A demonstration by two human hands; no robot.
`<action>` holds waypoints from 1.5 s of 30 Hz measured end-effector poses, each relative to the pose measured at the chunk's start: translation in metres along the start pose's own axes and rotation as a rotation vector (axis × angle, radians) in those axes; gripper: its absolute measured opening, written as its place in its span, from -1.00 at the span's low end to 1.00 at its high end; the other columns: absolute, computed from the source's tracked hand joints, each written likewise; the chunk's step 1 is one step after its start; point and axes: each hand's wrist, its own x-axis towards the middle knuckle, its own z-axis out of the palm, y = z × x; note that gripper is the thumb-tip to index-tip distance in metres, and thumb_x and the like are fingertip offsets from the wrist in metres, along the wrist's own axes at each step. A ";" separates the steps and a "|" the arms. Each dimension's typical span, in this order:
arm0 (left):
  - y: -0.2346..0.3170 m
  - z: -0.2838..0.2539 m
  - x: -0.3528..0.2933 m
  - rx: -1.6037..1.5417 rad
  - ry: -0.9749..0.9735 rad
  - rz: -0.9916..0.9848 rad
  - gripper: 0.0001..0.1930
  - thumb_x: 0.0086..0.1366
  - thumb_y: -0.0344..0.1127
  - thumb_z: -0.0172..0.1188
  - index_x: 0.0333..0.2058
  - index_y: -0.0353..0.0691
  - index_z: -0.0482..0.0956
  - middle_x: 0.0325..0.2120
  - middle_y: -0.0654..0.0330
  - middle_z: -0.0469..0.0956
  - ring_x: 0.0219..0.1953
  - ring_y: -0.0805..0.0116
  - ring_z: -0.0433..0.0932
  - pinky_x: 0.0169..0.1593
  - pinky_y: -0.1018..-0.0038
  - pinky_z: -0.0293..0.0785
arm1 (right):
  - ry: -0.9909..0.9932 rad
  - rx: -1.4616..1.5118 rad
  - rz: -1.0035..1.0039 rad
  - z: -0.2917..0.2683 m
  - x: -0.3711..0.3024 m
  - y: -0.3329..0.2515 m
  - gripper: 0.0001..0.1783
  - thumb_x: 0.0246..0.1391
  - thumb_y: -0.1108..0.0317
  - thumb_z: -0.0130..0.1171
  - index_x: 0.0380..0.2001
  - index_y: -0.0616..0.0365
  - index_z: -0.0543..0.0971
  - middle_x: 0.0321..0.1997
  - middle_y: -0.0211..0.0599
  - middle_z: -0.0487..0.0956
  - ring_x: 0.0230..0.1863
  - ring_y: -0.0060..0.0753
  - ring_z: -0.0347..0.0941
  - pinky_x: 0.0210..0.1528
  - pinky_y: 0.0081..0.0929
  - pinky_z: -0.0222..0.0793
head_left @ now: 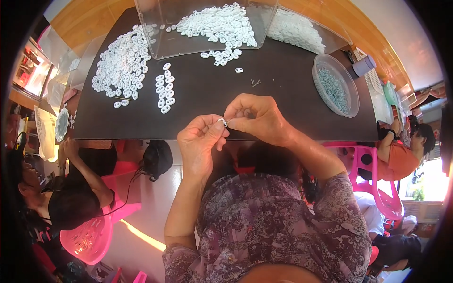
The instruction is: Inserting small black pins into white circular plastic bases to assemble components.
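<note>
While both hands meet at the near edge of the dark tabletop [264,104], the left hand [202,137] and right hand [257,118] together pinch one small white ring [222,121] between fingertips.

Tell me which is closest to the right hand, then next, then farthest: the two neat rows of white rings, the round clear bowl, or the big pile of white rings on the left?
From the right hand:
1. The two neat rows of white rings, up and to its left on the dark table.
2. The round clear bowl, up and to its right; nearly as close.
3. The big pile of white rings, farther left, past the rows.
</note>
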 end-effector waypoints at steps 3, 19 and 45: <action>-0.001 -0.001 -0.002 0.023 -0.004 0.014 -0.89 0.20 -0.45 0.16 -0.35 -0.40 0.53 -0.55 0.20 0.53 -0.58 0.57 0.43 -0.52 0.70 0.31 | -0.012 -0.015 -0.001 0.001 0.000 0.000 -0.90 -0.03 0.51 0.20 -0.38 0.26 0.53 -0.46 -0.54 0.48 -0.42 -0.82 0.33 -0.39 -0.76 0.27; -0.007 0.000 -0.009 0.238 0.042 0.117 -0.92 0.23 -0.46 0.09 -0.35 -0.35 0.51 -0.53 0.30 0.47 -0.51 0.62 0.38 -0.44 0.70 0.30 | 0.024 0.160 0.103 0.012 0.002 0.015 -0.89 -0.03 0.57 0.18 -0.36 0.32 0.51 -0.40 -0.39 0.54 -0.34 -0.69 0.44 -0.29 -0.71 0.38; -0.024 0.004 -0.014 0.162 0.154 0.295 -0.91 0.24 -0.46 0.11 -0.37 -0.38 0.51 -0.55 0.26 0.51 -0.58 0.61 0.38 -0.54 0.72 0.28 | 0.240 -0.246 -0.189 0.044 -0.004 0.030 -0.91 0.08 0.51 -0.03 -0.46 0.30 0.43 -0.50 -0.24 0.47 -0.44 -0.43 0.43 -0.36 -0.48 0.35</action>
